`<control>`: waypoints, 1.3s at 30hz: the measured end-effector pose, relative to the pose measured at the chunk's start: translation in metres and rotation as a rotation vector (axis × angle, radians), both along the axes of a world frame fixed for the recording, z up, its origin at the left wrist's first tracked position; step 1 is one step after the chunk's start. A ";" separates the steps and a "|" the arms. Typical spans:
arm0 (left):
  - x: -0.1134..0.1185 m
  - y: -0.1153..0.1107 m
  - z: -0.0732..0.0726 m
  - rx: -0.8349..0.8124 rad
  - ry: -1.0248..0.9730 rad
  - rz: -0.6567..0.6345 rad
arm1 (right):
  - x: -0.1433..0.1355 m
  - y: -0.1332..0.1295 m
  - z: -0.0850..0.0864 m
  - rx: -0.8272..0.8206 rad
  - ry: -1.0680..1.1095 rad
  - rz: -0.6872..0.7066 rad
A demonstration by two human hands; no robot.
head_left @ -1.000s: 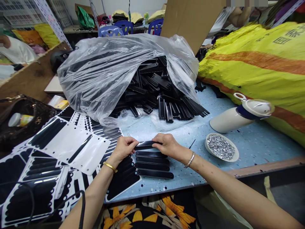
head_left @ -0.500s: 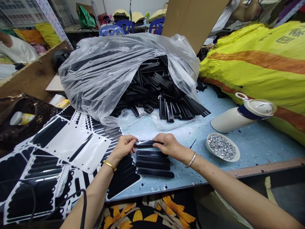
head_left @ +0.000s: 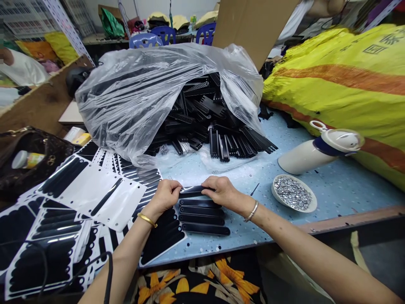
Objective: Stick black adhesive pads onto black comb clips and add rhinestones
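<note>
We hold a black strip (head_left: 191, 191) between our 2 hands, just above or against the bench (head_left: 253, 223); we cannot tell whether its underside touches. Its long axis runs left to right, straight across in front of us, from the left hand (head_left: 165, 195) to the right hand (head_left: 221, 190). The left hand is closed in a pinch at the left end, thumb against curled fingers; the right hand has its thumb and fingers closed over the right end and hides it. Neither hand is nearer, since each has an end. On our side of it lie 4 more strips (head_left: 202, 219) in a row, nearly parallel to it. Off to the right, beyond a thin dark tool (head_left: 255, 189), a white bowl (head_left: 274, 195) is filled with small silvery metal pieces (head_left: 292, 193). Past the hands, a clear plastic bag (head_left: 126, 93) gapes toward us, full of black toothed parts (head_left: 202, 114), some spilling out onto the bench. At far left, an open handbag (head_left: 19, 181) holds a white-lidded jar (head_left: 19, 159). Behind the bowl leans a pale bottle (head_left: 299, 162), its contents hidden from us.
</note>
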State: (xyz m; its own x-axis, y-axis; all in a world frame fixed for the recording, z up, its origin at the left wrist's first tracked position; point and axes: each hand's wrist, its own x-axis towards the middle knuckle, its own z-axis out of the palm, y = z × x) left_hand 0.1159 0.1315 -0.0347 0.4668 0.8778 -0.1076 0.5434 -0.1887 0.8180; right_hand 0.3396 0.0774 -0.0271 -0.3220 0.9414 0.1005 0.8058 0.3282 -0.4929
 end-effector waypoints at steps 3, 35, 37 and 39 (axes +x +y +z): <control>-0.001 -0.006 -0.001 0.174 0.008 0.044 | 0.001 0.001 -0.001 -0.013 0.003 0.008; 0.014 -0.011 -0.007 0.693 0.020 -0.360 | 0.014 0.003 -0.012 -0.020 0.184 0.047; 0.018 -0.010 -0.003 0.667 0.064 -0.398 | 0.014 0.004 -0.011 -0.032 0.186 0.040; 0.021 -0.010 -0.001 0.666 0.114 -0.435 | 0.014 0.004 -0.011 -0.029 0.184 0.040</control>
